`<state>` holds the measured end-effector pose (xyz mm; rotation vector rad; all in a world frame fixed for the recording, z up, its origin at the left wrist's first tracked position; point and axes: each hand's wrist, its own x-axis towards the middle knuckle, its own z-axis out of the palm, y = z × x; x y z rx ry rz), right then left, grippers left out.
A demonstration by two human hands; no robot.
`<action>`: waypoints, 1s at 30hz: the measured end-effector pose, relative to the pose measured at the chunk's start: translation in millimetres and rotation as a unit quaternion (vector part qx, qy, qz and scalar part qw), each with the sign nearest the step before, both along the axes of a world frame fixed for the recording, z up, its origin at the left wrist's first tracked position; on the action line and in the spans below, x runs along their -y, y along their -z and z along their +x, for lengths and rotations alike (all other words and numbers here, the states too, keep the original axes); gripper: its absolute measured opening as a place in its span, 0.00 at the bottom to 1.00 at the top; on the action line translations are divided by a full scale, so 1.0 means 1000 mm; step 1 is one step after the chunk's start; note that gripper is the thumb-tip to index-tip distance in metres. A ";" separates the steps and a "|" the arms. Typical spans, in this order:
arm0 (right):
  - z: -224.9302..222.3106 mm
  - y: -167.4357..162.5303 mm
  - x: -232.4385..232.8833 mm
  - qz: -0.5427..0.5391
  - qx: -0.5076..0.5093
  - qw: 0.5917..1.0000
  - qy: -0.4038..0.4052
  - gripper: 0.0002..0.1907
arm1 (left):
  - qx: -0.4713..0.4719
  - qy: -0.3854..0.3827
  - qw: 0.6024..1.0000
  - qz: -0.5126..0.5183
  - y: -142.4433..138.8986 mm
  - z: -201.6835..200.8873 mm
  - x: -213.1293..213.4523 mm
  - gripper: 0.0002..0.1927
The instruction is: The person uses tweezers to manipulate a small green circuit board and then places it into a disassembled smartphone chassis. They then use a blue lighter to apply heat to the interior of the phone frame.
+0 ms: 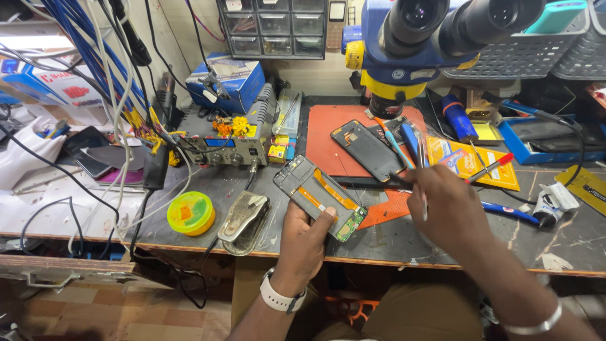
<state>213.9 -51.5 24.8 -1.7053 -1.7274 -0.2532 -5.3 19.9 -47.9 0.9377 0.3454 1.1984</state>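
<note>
Left hand [303, 243]: fingers clamped around the opened phone [319, 196], thumb on its lower edge.
Right hand [442, 202]: fingers together, pinching tweezers [421, 165] beside the phone.

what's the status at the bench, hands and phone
Left hand grips opened phone frame, tilted above bench edge. Right hand holds tweezers beside the frame, not touching it. Second phone body lies on red mat, clear of both.

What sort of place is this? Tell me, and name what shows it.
Likely a phone repair bench: a stereo microscope over an orange work mat, an opened phone in the left hand, and a bench power supply.
</note>
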 end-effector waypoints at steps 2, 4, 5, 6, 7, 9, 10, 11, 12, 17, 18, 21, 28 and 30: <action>-0.008 0.010 0.018 -0.014 0.012 1.000 0.008 0.10 | -0.005 -0.007 1.000 0.003 0.002 0.001 -0.001 0.22; -0.014 0.020 0.028 -0.027 0.024 0.999 0.003 0.10 | -0.012 -0.011 1.000 0.010 0.004 0.002 -0.001 0.21; -0.015 0.025 0.031 -0.027 0.030 0.999 0.001 0.11 | -0.016 -0.013 1.000 0.013 0.004 0.002 -0.001 0.20; -0.016 0.030 0.032 -0.026 0.037 0.999 -0.001 0.12 | -0.022 -0.016 1.000 0.013 0.004 0.002 -0.001 0.20; -0.017 0.033 0.033 -0.024 0.043 0.999 -0.004 0.13 | -0.028 -0.020 0.999 0.014 0.004 0.002 -0.001 0.20; -0.016 0.039 0.033 -0.010 0.046 0.999 -0.003 0.14 | -0.032 -0.025 0.999 0.019 0.002 0.001 0.000 0.20; -0.015 0.041 0.032 -0.003 0.047 0.999 -0.004 0.14 | -0.030 -0.026 0.999 0.023 0.001 0.001 0.000 0.20; -0.015 0.043 0.032 -0.006 0.043 0.999 0.000 0.15 | -0.029 -0.029 0.999 0.026 0.000 0.001 0.000 0.20; -0.015 0.044 0.031 -0.009 0.038 0.999 0.003 0.15 | -0.026 -0.028 0.999 0.022 -0.001 0.001 0.001 0.20; -0.015 0.045 0.032 -0.035 0.022 0.999 0.011 0.19 | -0.040 -0.027 0.999 0.018 -0.003 0.001 0.001 0.20; -0.015 0.044 0.032 -0.045 0.017 0.999 0.011 0.20 | -0.055 -0.035 0.998 0.024 -0.003 0.000 0.001 0.20; -0.016 0.043 0.032 -0.022 0.034 0.999 0.003 0.21 | -0.075 -0.050 0.995 0.040 -0.002 0.000 0.002 0.19; -0.014 0.043 0.032 -0.033 -0.040 0.999 0.011 0.15 | -0.069 -0.050 0.995 0.045 -0.001 0.001 0.003 0.18; -0.014 0.042 0.033 -0.014 -0.044 0.999 -0.007 0.13 | -0.067 -0.047 0.996 0.047 -0.001 0.000 0.004 0.18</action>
